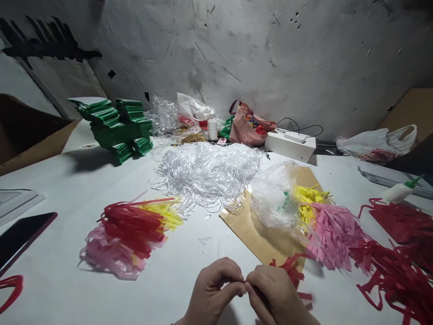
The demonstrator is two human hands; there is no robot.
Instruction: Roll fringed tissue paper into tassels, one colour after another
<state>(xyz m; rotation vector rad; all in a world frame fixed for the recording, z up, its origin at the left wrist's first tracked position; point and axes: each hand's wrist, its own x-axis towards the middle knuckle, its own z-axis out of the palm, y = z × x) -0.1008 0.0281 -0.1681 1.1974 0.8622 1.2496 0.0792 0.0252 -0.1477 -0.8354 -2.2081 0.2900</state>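
At the bottom centre of the frame the left hand [211,293] and the right hand [274,295] meet fingertip to fingertip just above the white worktop [189,271]. The right hand's grip is pinched on a red fringed strip [292,268], which trails out to the upper right of its knuckles. The left hand's thumb and forefinger are pressed together against the right's fingertips, but what lies between them is hidden. At the lower left edge lies a red loop [10,289], and above it a dark flat screen [20,237]. Left of centre sits a mixed pile of fringes [128,234] in red, yellow and pink. Right of centre a brown paper sheet [267,239] carries a clear plastic bag [274,198], with yellow and pink fringes [324,225] beside it. Loose red fringes [395,271] spread to the right edge, near a tipped glue bottle [399,192]. Mid-frame lies a heap of white strands [206,174]. Further back, at the left, is a stack of green paper [118,126]. Along the grey wall [237,45] stand a small white bottle [212,126], a pink bag [246,126], a white box [291,144] and, at far right, a white carrier bag [379,144].
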